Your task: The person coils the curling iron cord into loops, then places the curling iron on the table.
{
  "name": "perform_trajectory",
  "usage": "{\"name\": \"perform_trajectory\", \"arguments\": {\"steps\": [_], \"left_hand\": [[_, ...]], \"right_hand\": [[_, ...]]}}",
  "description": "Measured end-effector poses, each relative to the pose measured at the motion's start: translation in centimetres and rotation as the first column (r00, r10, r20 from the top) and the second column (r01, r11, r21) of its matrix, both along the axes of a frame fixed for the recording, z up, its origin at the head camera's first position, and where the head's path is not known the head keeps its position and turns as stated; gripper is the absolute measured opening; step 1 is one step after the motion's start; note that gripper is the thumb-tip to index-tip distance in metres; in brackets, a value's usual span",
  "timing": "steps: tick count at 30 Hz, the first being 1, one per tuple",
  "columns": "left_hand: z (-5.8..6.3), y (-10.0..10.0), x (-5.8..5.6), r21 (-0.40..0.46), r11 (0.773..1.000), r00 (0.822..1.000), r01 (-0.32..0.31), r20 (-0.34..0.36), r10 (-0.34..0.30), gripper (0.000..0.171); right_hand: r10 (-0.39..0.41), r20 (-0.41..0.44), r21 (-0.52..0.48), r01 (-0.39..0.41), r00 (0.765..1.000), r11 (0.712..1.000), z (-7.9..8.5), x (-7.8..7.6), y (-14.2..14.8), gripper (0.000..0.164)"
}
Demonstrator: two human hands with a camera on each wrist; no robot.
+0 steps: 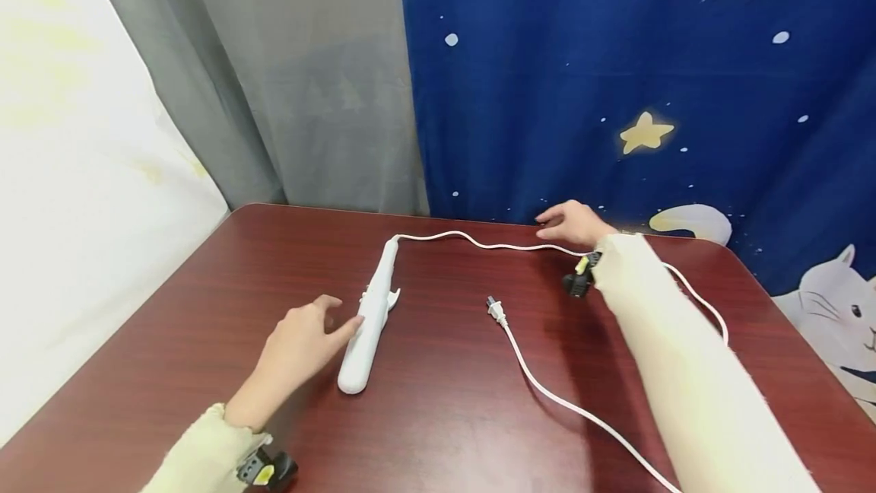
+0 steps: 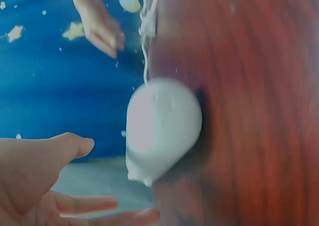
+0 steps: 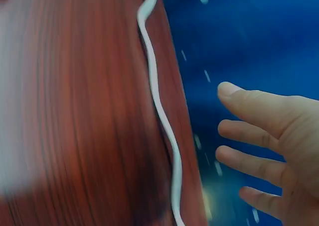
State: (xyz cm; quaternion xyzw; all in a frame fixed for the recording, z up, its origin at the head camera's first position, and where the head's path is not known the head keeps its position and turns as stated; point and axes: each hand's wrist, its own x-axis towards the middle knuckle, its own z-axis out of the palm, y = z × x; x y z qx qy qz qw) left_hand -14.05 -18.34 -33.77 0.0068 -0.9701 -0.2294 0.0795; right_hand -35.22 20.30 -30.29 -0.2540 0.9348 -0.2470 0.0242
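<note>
A white curling iron (image 1: 369,326), with a rounded thick end and a small lever on its side, lies on the table. Beside its left edge is my left hand (image 1: 301,341), the thumb overlapping the body in the head view. In the left wrist view the fingers are spread and apart from the curling iron (image 2: 164,126). Over the far edge of the table, my right hand (image 1: 573,223) reaches out with fingers extended and holds nothing. The white cord (image 1: 506,246) runs from the iron's narrow tip past this hand; the right wrist view shows the cord (image 3: 157,86) beside the fingers.
A two-pin plug (image 1: 496,310) lies mid-table, its cord curving toward the near right edge. Under everything is a dark red wooden table (image 1: 431,432). Blue star-patterned curtain (image 1: 534,97) and grey curtain (image 1: 322,82) hang behind it, with white cloth (image 1: 82,173) at left.
</note>
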Motion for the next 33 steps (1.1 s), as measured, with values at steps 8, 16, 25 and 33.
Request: {"name": "perform_trajectory", "arguments": {"steps": [8, 16, 25, 33], "left_hand": [[-1.1, 2.0, 0.9, 0.02, 1.0, 0.998, -0.008, 0.07, 0.007, 0.056], [-0.9, 3.0, 1.7, -0.021, 1.0, 0.995, -0.004, 0.102, 0.006, 0.045], [-1.0, 3.6, 1.2, -0.037, 0.999, 0.989, 0.008, 0.146, -0.002, 0.043], [-1.4, 3.9, 0.2, 0.0, 0.999, 0.995, 0.039, 0.091, -0.039, 0.026]], "right_hand": [[-0.006, -0.005, -0.08, 0.005, 1.0, 0.997, -2.4, -1.3, -8.0, 0.036], [-0.104, 0.122, -0.09, 0.115, 0.987, 0.989, -5.0, -1.0, -10.9, 0.037], [-0.226, 0.104, -0.062, 0.233, 0.969, 0.971, -6.2, -0.8, -10.7, 0.027], [-0.281, 0.133, -0.071, 0.292, 0.95, 0.954, -6.0, -0.6, -9.8, 0.013]]}}
